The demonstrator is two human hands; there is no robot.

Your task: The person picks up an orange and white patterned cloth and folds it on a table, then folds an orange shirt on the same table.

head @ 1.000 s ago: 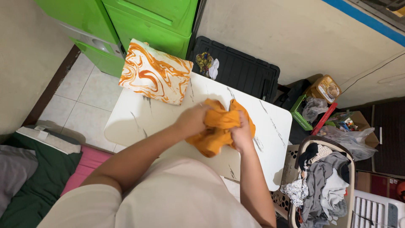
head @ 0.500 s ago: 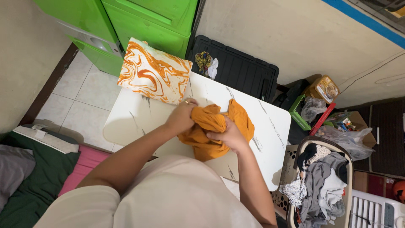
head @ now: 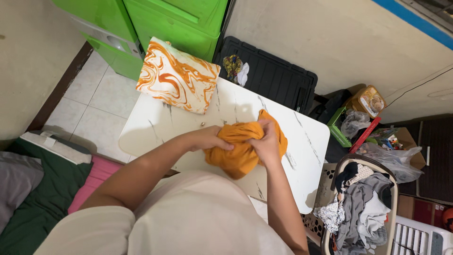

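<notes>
A person stands at the near edge of a table (head: 302, 137). Both hands meet over its middle – the left hand (head: 207, 139) and the right hand (head: 266, 144) – bunching a cloth (head: 238, 153) on the tabletop. A folded cloth (head: 177, 75) lies on the far left corner. Behind the table sits a crate (head: 273, 75), with cabinets (head: 160, 23) to its left. A laundry basket (head: 361, 208) stands right of the table – bedding (head: 33, 189) lies at left.

Bare table (head: 155, 127) left; folded cloth (head: 177, 75) blocks the far corner.
</notes>
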